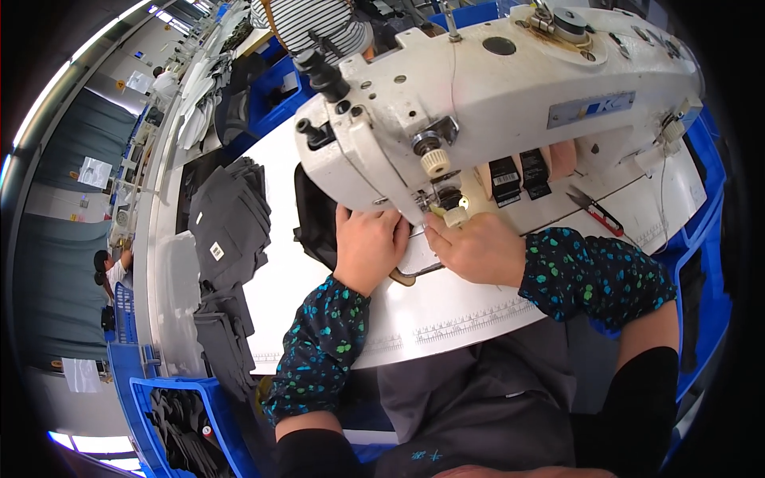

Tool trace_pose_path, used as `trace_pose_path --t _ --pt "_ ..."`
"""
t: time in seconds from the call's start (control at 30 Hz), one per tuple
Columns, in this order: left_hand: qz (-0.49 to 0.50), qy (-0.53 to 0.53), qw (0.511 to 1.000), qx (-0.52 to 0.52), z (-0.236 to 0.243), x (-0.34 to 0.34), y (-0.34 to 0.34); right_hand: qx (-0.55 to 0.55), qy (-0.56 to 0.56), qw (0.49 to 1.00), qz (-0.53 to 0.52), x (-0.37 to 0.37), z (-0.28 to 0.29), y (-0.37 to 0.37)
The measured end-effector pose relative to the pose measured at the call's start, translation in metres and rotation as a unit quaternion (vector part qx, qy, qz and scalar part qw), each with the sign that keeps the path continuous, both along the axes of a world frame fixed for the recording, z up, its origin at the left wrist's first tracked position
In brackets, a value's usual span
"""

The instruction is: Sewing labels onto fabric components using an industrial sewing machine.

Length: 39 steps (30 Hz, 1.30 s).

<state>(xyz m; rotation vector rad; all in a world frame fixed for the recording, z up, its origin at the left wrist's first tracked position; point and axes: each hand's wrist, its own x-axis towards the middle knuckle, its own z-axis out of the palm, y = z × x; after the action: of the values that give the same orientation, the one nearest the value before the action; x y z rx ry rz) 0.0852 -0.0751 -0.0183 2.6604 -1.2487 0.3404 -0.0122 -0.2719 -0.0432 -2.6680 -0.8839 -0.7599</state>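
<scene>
Curled fingers on both our hands gather beside the needle area of a white sewing machine [478, 95]; we cannot tell whether they pinch anything, as the fingertips are partly hidden. Our left hand [369, 248] has its fingers bent under the machine's head, touching or just beside black cloth [315, 219]. That cloth lies on the white sewing table [279, 319], toward its left edge. Our right hand [482, 248] is near the left one, thumb and forefinger drawn close together. Dark sleeve covers with green and blue spots [598, 275] wrap our forearms. Along the table's near edge runs a printed ruler scale [466, 321]. Black labels [505, 182] sit under the machine's arm, and red-handled snips [598, 212] lie toward the right edge. Grey fabric pieces [227, 219] are stacked beside the left edge. Beyond the near left corner, a blue bin [177, 383] holds dark fabric.
</scene>
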Motion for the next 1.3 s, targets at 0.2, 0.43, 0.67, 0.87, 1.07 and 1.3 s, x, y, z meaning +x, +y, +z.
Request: trace_pose_path --t 0.2,0.43,0.67,0.87,1.07,1.3 --pt "0.007 -0.053 0.997 -0.051 0.004 -0.037 0.014 -0.012 -0.002 1.0 -0.018 -0.013 0.005 0.002" --pt "0.126 -0.055 0.953 -0.268 0.05 -0.126 0.088 0.073 0.016 0.995 -0.061 -0.049 0.021 0.002" --pt "0.128 0.174 0.945 -0.247 0.01 -0.116 0.159 0.194 0.036 0.98 -0.003 -0.058 0.032 0.056" --pt "0.138 0.097 0.944 -0.283 -0.005 -0.123 0.116 0.133 0.119 0.984 -0.031 -0.068 0.025 0.062" --pt "0.224 0.207 0.839 -0.451 -0.01 -0.11 0.137 0.368 0.251 0.874 -0.194 -0.108 0.045 -0.01" --pt "0.194 0.23 0.906 -0.299 -0.001 -0.114 0.098 0.211 -0.002 0.931 -0.299 -0.134 0.062 -0.025"
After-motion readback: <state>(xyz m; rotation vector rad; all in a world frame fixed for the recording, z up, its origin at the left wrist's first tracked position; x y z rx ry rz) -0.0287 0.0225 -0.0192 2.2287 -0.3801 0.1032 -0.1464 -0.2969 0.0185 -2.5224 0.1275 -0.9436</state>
